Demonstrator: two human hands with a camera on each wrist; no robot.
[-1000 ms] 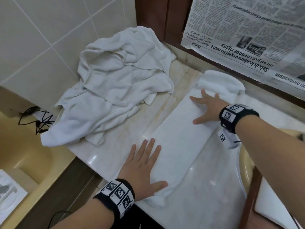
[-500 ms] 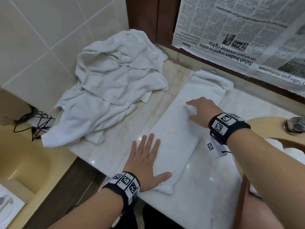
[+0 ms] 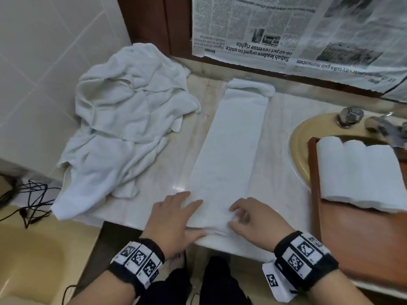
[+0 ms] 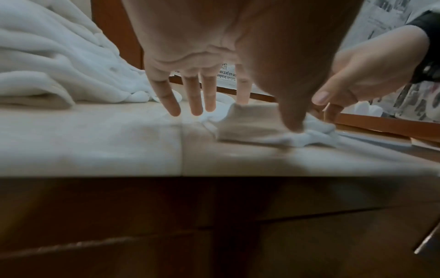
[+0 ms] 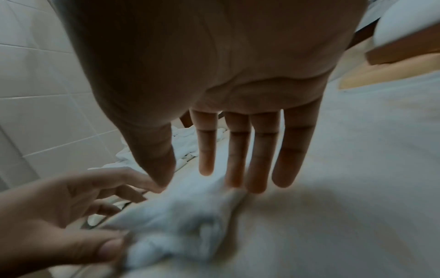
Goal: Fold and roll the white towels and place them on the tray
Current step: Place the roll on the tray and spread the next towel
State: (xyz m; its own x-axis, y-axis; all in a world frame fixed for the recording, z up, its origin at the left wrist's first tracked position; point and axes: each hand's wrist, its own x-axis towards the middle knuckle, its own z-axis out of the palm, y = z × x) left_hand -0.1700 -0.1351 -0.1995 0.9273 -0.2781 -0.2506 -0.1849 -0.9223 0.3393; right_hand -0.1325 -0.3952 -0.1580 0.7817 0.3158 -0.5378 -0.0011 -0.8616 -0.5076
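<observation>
A white towel [image 3: 231, 155], folded into a long narrow strip, lies on the marble counter [image 3: 277, 150] and runs away from me. Both hands are at its near end. My left hand [image 3: 176, 219] has its fingers on the left edge, and its thumb [image 4: 291, 120] pinches the raised end flap. Beside it my right hand [image 3: 253, 219] rests its fingertips [image 5: 238, 180] on the cloth, fingers nearly straight. At the right stands the wooden tray [image 3: 356, 245], holding rolled white towels [image 3: 359, 172] side by side.
A heap of crumpled white towels [image 3: 130, 133] covers the counter's left part, against the tiled wall. A beige sink [image 3: 297, 137] with taps [image 3: 350, 116] lies under the tray. Newspaper [image 3: 286, 29] hangs behind. Black cables [image 3: 26, 201] lie at the far left.
My right hand came back from the towel's far end to its near end. The left hand shifted onto the near edge and took the flap. The view swung right, showing the tray.
</observation>
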